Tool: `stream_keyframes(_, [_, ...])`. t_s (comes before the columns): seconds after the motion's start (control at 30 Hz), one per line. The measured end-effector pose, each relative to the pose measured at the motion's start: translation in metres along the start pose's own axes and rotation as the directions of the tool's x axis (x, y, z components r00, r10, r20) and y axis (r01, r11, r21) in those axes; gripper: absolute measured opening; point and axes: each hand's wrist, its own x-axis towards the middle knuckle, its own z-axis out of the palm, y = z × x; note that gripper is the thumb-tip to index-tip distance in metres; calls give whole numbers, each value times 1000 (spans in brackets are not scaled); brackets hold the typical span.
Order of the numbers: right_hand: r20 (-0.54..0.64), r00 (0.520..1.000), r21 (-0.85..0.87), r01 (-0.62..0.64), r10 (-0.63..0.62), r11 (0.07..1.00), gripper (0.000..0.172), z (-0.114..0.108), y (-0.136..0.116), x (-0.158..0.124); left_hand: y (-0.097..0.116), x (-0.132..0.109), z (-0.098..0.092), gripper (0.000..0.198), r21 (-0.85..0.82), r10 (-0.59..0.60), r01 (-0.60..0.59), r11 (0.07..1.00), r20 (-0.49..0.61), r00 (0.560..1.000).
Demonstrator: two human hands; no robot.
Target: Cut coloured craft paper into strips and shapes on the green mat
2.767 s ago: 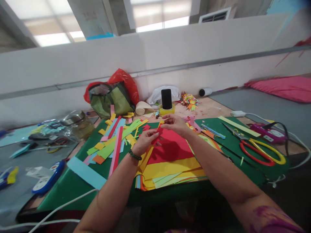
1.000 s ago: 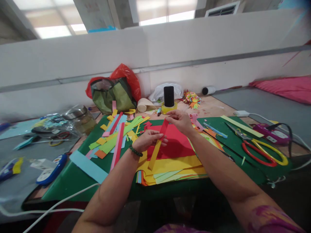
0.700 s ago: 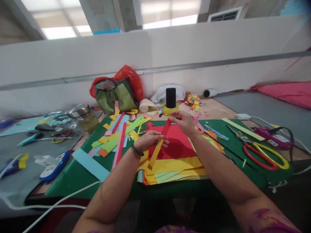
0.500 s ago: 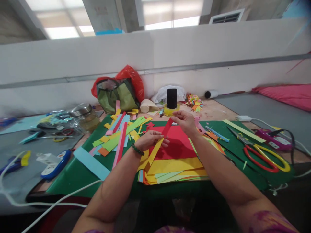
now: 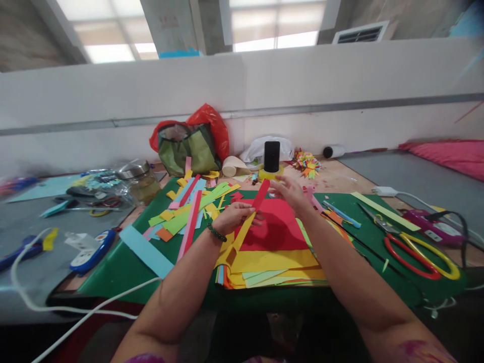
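Observation:
My left hand (image 5: pixel 239 216), with a dark bead bracelet at the wrist, is closed on a red strip (image 5: pixel 260 195) and a yellow strip (image 5: pixel 245 233) where they meet. The red strip stands up and leans right; the yellow one slants down toward the pile. Beside the red strip's top end is my right hand (image 5: pixel 289 194), its fingers apart and seemingly off the strip. Below both hands lies a red sheet (image 5: pixel 276 224) on top of yellow sheets (image 5: pixel 276 261). Whether the material is felt or paper I cannot tell.
Cut strips (image 5: pixel 189 214) in several colours lie on the green mat (image 5: pixel 109 267) at left. Large scissors (image 5: pixel 401 237) rest at right. Behind stand a phone (image 5: pixel 271 156), yellow tape (image 5: pixel 264 174), a glass jar (image 5: pixel 138 184) and a green bag (image 5: pixel 185 151). A white cable (image 5: pixel 91 312) crosses the front left.
My right fingers have loosened from the red strip's top end and spread slightly. My left hand keeps its hold. The whole view has shifted a little.

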Motion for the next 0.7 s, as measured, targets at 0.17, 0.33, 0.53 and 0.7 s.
stream_keyframes(0.17, [200, 978, 36, -74, 65, 997, 40, 18, 1, -10, 0, 0, 2, 15, -44, 58, -60, 997, -56, 997])
stream_keyframes(0.33, [216, 976, 75, -28, 11, 997, 32, 32, -1, -17, 0, 0, 6, 14, -60, 45, -47, 997, -30, 999])
stream_keyframes(0.53, [207, 978, 67, 27, -41, 997, 31, 34, -4, -19, 0, 1, 9, 15, -106, 60, -63, 992, -27, 998])
stream_keyframes(0.7, [183, 979, 24, 81, -84, 996, 29, 36, -4, -20, -1, 2, 7, 17, -89, 42, -47, 995, -55, 998])
